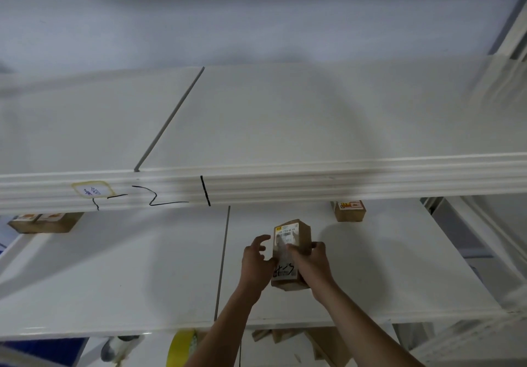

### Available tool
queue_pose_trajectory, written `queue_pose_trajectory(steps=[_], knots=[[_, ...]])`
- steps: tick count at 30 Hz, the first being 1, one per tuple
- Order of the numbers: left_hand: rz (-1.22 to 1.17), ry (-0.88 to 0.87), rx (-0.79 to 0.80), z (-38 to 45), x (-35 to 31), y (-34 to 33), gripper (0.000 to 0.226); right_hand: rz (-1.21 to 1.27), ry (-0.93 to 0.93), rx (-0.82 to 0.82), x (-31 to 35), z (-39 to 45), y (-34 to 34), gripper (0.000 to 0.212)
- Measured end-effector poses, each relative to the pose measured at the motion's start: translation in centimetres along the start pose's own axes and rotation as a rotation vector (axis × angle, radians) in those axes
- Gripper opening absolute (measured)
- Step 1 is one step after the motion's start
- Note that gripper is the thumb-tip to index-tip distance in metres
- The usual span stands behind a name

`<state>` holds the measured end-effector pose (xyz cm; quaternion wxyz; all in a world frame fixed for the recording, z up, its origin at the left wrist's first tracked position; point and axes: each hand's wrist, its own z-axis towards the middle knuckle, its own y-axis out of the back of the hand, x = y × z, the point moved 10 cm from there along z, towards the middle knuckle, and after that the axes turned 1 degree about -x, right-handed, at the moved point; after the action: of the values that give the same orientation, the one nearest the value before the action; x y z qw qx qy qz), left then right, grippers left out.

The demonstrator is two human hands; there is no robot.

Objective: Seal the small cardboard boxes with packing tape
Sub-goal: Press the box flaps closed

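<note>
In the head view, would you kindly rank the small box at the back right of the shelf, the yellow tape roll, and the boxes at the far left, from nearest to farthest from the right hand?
From the right hand, which holds the labelled box:
1. Small box, back right of the shelf.
2. Yellow tape roll, below the shelf's front edge, to the left.
3. Boxes at the far left, under the upper shelf.

shelf edge marked "2", box label unreadable

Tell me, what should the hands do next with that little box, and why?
Probably set the cardboard box down on the white shelf. The right hand grips it, the left hand only touches its side, and the yellow tape roll lies below, unheld.
</note>
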<state>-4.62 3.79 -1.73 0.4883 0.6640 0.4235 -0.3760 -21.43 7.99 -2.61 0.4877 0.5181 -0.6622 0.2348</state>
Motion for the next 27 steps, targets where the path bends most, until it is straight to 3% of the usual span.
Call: queue_pose_trajectory(steps=[3, 5, 9, 11, 12, 15, 16, 18, 24, 27], knots=[[-0.100, 0.015, 0.070, -0.2, -0.5, -1.1, 0.036, -0.075, 0.077, -0.027, 1.6, -0.5, 0.0, 0.057], [-0.178, 0.070, 0.113, -0.4, -0.3, -1.5, 0.024, -0.119, 0.142, -0.046, 2.2, -0.3, 0.0, 0.042], [-0.153, 0.114, 0.108, 0.1, 0.4, -0.4, 0.050, -0.218, 0.278, -0.101, 3.5, 0.0, 1.1, 0.025], [-0.161, 0.135, 0.120, 0.2, 1.1, -0.3, 0.052, -0.262, 0.288, -0.108, 3.8, 0.1, 1.5, 0.010], [-0.204, 0.150, 0.126, 0.1, 1.4, -0.4, 0.050, -0.260, 0.256, -0.102, 3.3, 0.3, 1.5, 0.018], [-0.400, 0.221, 0.163, -0.5, 2.2, -1.1, 0.041, -0.029, -0.020, 0.071, -0.5, 1.3, -0.3, 0.076], [-0.443, 0.241, 0.179, -0.7, 2.4, -1.4, 0.039, 0.042, -0.096, 0.144, -1.3, 1.1, -1.1, 0.078], [-0.441, 0.263, 0.187, -0.8, 2.8, -1.8, 0.039, 0.081, -0.126, 0.240, -1.2, 0.2, -2.0, 0.061], [-0.319, 0.232, 0.155, -0.4, 2.8, -1.9, 0.061, 0.025, -0.045, 0.248, -0.6, 0.4, -2.5, 0.040], [-0.356, 0.221, 0.115, -0.1, 2.9, -1.4, 0.060, 0.039, -0.025, 0.276, -0.2, 0.3, -2.8, 0.034]])
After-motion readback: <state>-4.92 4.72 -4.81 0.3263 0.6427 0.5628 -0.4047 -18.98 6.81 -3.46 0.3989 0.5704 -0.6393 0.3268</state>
